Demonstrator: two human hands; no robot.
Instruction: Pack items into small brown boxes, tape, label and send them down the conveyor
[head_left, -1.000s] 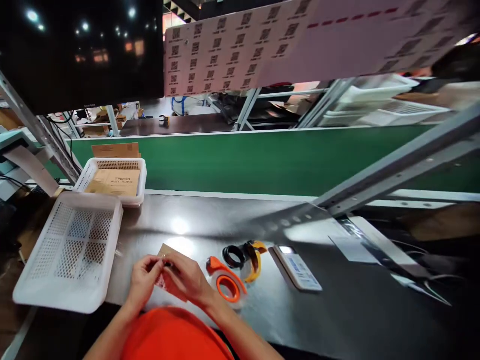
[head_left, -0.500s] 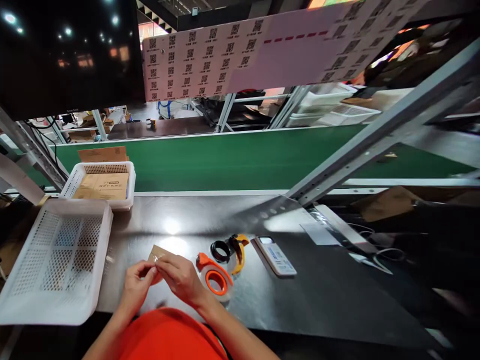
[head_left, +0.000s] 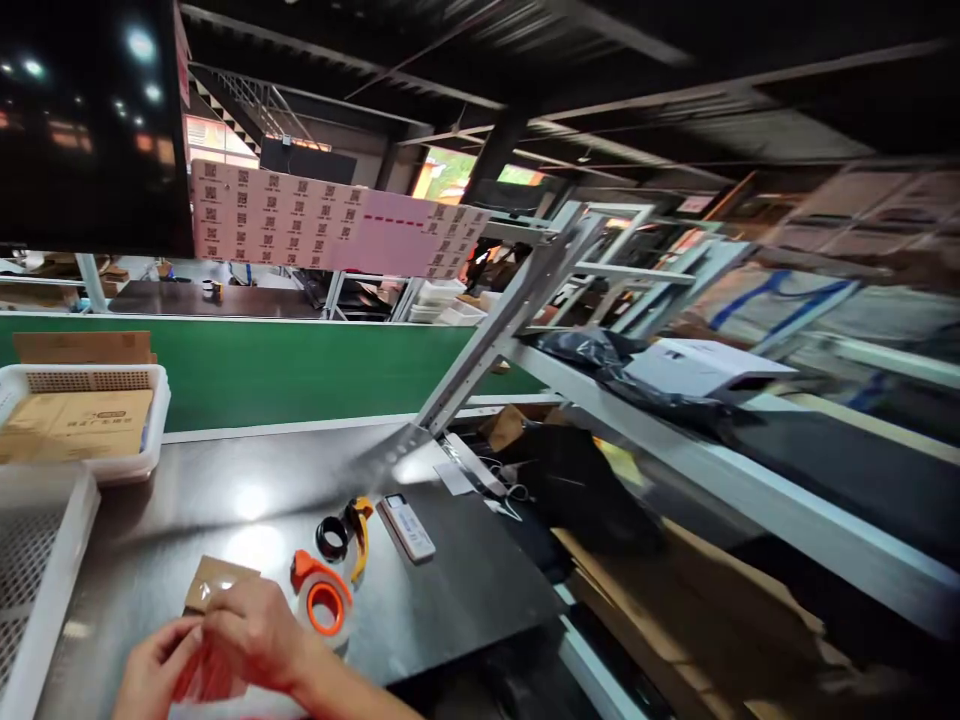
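My left hand is closed, thumb and fingers pinched together at the near edge of a clear plastic bag. My right hand is closed beside it, fingers bent over the same spot. A brown cardboard piece with a shiny clear film on it juts out beyond my fingers. Reddish colour shows below and between the hands; whether it is an item or the red shirt behind the plastic, I cannot tell. Right of my right hand lies an orange tape dispenser. A yellow tape dispenser with a black ring rests behind it.
A boxed phone-case-like item lies on the metal table. White baskets stand at the left, one with brown cardboard inside. A slanted metal post rises at the table's back right. Flattened cardboard lies beyond the right edge.
The view has swung right and up, so the table things appear further left and the aisle at right shows. My hands stay together on the bag and cardboard.
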